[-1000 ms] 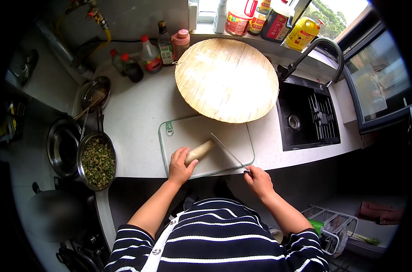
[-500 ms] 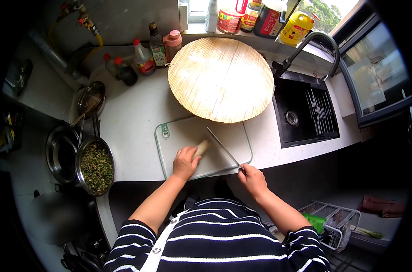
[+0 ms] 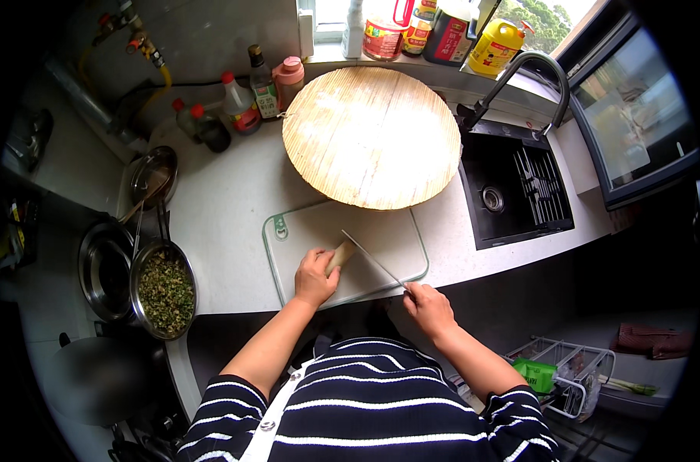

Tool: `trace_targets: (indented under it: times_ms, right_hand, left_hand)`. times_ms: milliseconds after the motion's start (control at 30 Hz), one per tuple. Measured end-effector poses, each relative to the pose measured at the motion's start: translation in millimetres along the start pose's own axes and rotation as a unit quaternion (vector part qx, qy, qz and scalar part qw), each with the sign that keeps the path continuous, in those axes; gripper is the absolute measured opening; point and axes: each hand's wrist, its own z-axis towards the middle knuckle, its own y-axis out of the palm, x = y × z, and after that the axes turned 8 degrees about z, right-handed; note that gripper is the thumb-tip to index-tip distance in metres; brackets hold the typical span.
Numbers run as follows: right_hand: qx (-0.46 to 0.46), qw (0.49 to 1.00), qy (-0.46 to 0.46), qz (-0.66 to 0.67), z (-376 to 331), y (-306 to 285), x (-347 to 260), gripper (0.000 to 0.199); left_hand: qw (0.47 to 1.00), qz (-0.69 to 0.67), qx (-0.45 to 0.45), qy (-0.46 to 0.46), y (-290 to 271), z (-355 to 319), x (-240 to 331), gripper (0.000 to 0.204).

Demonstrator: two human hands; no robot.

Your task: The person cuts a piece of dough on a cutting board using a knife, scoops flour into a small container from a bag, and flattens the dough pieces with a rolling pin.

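A pale, log-shaped piece of food (image 3: 340,256) lies on the white cutting board (image 3: 304,262), which has a green rim. My left hand (image 3: 316,277) is closed around its near part; I cannot tell its exact kind. In my right hand (image 3: 429,306) is the handle of a knife (image 3: 373,259), held near the board's right front corner. Its thin blade slants up and left across the board, with the tip by the far end of the pale piece. Whether the edge touches the piece is too small to tell.
A large round slatted wooden board (image 3: 373,138) stands just behind the cutting board. At left is a metal bowl of chopped green filling (image 3: 166,295). Bottles (image 3: 242,104) line the back wall. The black sink (image 3: 512,227) is at right, under a curved tap (image 3: 563,85).
The knife has moved left, bringing its blade from beside the pale piece up to its far end. My left hand keeps its hold. The whole view has shifted slightly.
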Motion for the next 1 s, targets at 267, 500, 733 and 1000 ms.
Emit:
trace_targets:
  times_ms: [267, 500, 733, 1000]
  right_hand:
    - [0.003, 0.998, -0.056, 0.025, -10.1, -14.3, -14.2, 0.019]
    - [-0.039, 0.999, -0.002, 0.027, -8.8, -7.1, -35.5, 0.019]
    - [-0.062, 0.998, 0.027, 0.016, -8.5, -7.3, -34.0, 0.019]
    - [-0.112, 0.993, 0.030, -0.009, 4.7, -9.9, -32.8, 0.017]
  left_hand:
    - [0.993, 0.045, 0.044, 0.101, -17.6, -1.7, 9.2, 0.032]
    - [0.993, 0.025, -0.004, 0.112, -1.8, 4.5, 7.6, 0.031]
    - [0.992, 0.039, 0.011, 0.119, -0.5, 7.2, 7.2, 0.029]
    - [0.992, 0.035, 0.010, 0.124, 3.1, 6.5, 8.6, 0.021]
